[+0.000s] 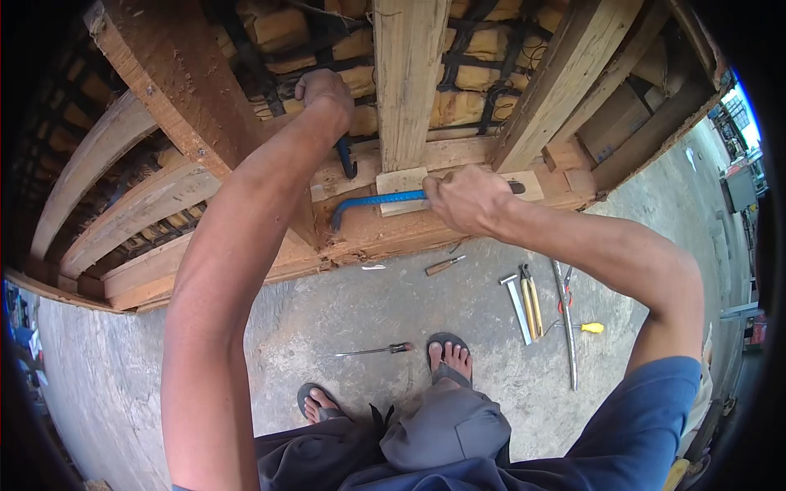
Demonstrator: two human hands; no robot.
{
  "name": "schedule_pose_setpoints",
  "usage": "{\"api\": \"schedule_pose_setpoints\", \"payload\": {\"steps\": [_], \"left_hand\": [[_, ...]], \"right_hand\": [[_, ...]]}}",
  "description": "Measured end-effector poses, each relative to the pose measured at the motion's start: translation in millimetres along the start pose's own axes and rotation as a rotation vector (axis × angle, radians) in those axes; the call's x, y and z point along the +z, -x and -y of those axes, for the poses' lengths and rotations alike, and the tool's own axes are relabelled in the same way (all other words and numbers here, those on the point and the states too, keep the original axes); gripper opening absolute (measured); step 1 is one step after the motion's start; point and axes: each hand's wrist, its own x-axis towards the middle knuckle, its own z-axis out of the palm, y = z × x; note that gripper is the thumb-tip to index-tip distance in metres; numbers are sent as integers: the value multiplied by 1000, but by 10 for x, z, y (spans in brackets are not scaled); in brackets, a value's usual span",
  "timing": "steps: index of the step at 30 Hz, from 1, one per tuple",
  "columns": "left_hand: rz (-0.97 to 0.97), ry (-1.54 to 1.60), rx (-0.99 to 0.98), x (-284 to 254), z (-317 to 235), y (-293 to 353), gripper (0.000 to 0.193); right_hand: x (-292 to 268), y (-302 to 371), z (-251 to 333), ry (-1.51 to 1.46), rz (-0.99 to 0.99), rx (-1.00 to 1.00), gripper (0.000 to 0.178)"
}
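Note:
My right hand point(471, 199) is wrapped around a blue pry bar point(381, 199). The bar lies nearly level across the front wooden rail point(393, 236), its dark bent tip at the rail's left part. Behind the hand, a pale wood block point(403, 182) sits at the foot of an upright plank point(401, 90). My left hand point(325, 90) is closed and raised inside the frame, near the dark webbing point(315, 41). Below its wrist shows a dark blue hooked end point(350, 164); the hand hides what it joins and whether I grip it.
On the concrete floor point(286, 327) lie a wooden-handled tool point(444, 265), a screwdriver point(372, 350), a square point(517, 309), yellow-handled pincers point(531, 303), a metal rod point(566, 327) and a yellow-handled hooked tool point(591, 327). A thick slanting beam point(184, 90) stands left of my left forearm.

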Motion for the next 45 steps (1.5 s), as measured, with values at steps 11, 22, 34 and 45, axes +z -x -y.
{"api": "schedule_pose_setpoints", "payload": {"steps": [11,22,34,45], "left_hand": [[54,-27,61,88,-160,64,23],[23,-4,20,48,-162,75,22],[-68,-37,76,136,-186,6,23],[-14,-9,71,45,-213,53,23]], "right_hand": [[56,165,13,-42,-71,-234,31],[43,165,-181,-6,-117,-513,37],[123,-34,-282,2,9,-52,45],[50,298,5,-41,56,-332,32]]}}
